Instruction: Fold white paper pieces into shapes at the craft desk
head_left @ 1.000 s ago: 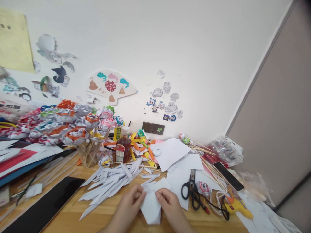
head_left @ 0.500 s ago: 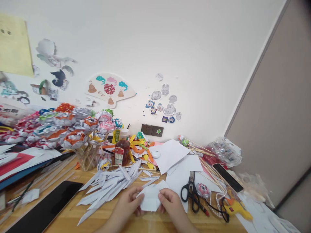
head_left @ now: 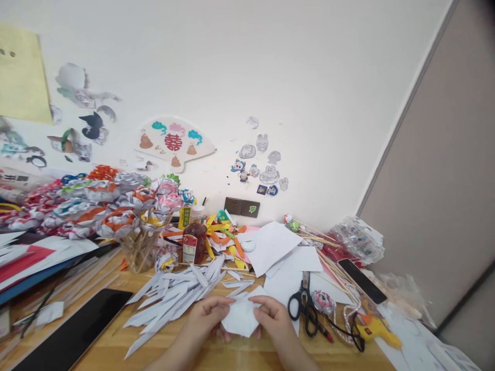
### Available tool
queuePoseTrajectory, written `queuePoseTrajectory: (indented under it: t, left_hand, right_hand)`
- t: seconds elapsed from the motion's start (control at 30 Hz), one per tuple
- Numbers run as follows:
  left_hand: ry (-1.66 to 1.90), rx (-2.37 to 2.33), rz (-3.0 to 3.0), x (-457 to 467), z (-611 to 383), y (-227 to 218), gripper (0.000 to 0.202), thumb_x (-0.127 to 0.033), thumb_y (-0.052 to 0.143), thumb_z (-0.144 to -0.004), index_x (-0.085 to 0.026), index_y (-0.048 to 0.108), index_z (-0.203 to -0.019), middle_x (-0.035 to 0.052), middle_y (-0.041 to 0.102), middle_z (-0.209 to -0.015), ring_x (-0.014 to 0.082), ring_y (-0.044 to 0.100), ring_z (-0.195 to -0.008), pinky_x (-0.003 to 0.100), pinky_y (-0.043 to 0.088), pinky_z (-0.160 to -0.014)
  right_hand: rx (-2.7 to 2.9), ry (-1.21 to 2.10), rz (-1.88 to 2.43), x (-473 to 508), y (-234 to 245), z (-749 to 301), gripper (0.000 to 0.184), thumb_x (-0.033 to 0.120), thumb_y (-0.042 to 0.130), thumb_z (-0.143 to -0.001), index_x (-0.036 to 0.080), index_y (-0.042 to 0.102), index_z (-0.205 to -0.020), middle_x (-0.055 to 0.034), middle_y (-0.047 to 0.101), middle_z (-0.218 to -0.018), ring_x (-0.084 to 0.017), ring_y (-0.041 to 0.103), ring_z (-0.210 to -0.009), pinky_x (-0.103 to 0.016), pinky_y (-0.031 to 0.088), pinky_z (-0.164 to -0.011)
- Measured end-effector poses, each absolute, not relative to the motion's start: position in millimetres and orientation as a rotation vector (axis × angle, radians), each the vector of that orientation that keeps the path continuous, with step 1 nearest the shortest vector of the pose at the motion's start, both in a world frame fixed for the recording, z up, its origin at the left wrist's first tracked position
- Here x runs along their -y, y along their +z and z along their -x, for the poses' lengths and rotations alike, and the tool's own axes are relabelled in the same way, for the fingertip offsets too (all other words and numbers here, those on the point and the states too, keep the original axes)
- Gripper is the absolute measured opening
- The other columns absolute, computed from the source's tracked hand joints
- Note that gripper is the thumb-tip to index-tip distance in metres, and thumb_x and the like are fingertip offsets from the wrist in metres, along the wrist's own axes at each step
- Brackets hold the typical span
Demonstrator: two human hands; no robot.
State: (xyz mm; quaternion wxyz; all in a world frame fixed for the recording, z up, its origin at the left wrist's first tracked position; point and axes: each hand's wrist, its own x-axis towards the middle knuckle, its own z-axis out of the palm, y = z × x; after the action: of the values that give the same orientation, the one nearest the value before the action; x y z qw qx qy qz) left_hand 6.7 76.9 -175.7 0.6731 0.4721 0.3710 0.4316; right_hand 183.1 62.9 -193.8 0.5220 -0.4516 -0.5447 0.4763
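A small piece of white paper point(head_left: 241, 318), creased and partly folded, is held up over the front of the wooden table. My left hand point(head_left: 212, 318) pinches its left edge, thumb on the near face and fingers behind. At the right edge, my right hand point(head_left: 270, 318) grips it the same way. Several long folded white paper strips point(head_left: 181, 296) lie in a fanned heap just beyond my left hand. Black-handled scissors point(head_left: 306, 306) rest to the right of my right hand, touching white sheets.
Bunched paper flowers point(head_left: 116, 206) stand in a clear container at the left, behind a black tablet point(head_left: 77, 330). A dark bottle point(head_left: 194, 242) stands mid-table near coloured scraps. Right of the scissors are a paper flower point(head_left: 324, 301), a yellow glue gun point(head_left: 377, 332) and a phone point(head_left: 362, 281).
The white paper has turned slightly in my hands, and its lower edge now comes to more of a point. Both hands keep hold of it in nearly the same place.
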Motion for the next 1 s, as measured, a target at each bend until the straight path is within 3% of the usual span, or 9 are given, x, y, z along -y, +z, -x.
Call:
queuePoseTrajectory:
  t: [0.23,0.4,0.53,0.7,0.87,1.0]
  left_hand:
    - [0.958,-0.713,-0.953,-73.6,-6.1,-172.5,0.025,-0.032,0.068,-0.062,-0.014,0.060,-0.077,0.0002,0.066,-0.055,0.0128,0.056,-0.041,0.024,0.043,-0.044]
    - [0.923,-0.685,-0.985,-72.9,-5.5,-170.5,0.026,-0.040,0.062,-0.069,-0.015,0.057,-0.073,0.0000,0.063,-0.054,0.0133,0.057,-0.044,0.022,0.042,-0.043]
    - [0.890,-0.773,-1.044,-73.2,-7.8,-170.3,0.030,-0.043,0.063,-0.066,-0.015,0.054,-0.065,-0.0011,0.060,-0.050,0.0118,0.055,-0.042,0.021,0.040,-0.042]
    - [0.899,-0.819,-1.080,-73.5,-8.9,-172.2,0.027,-0.039,0.066,-0.063,-0.015,0.055,-0.070,-0.0031,0.060,-0.051,0.0113,0.055,-0.042,0.021,0.039,-0.043]
    - [0.914,-0.851,-1.167,-75.4,-7.3,-172.9,0.029,-0.040,0.066,-0.061,-0.015,0.055,-0.073,-0.0019,0.063,-0.051,0.0136,0.057,-0.045,0.022,0.040,-0.045]
    - [0.923,-0.885,-1.221,-78.0,-8.5,-174.0,0.038,-0.046,0.068,-0.055,-0.015,0.054,-0.071,-0.0019,0.061,-0.051,0.0149,0.056,-0.043,0.025,0.042,-0.045]
  right_hand:
    - [1.338,1.054,1.053,-58.2,-187.6,-183.4,0.045,0.057,0.061,-0.063,0.015,0.068,-0.078,-0.0011,0.059,-0.054,-0.013,0.052,-0.040,-0.024,0.040,-0.038]
    - [1.396,0.977,1.047,-53.5,-184.2,-182.5,0.040,0.054,0.061,-0.066,0.016,0.070,-0.076,-0.0052,0.063,-0.065,-0.013,0.054,-0.044,-0.024,0.043,-0.040]
    - [1.461,0.909,1.058,-50.7,-182.7,-182.5,0.031,0.045,0.060,-0.070,0.017,0.072,-0.076,-0.0068,0.066,-0.068,-0.014,0.054,-0.044,-0.025,0.044,-0.042]
    - [1.543,0.795,1.050,-50.8,-181.0,-185.8,0.018,0.033,0.060,-0.073,0.019,0.072,-0.074,-0.0062,0.066,-0.068,-0.019,0.058,-0.062,-0.028,0.046,-0.059]
    - [1.565,0.841,1.056,-52.9,-181.6,-186.9,0.027,0.039,0.055,-0.076,0.017,0.067,-0.086,-0.0089,0.066,-0.082,-0.022,0.060,-0.075,-0.031,0.047,-0.065]
    - [1.585,0.872,1.112,-54.0,-183.6,-185.7,0.033,0.044,0.053,-0.076,0.014,0.066,-0.084,-0.0090,0.066,-0.076,-0.021,0.059,-0.065,-0.030,0.047,-0.059]
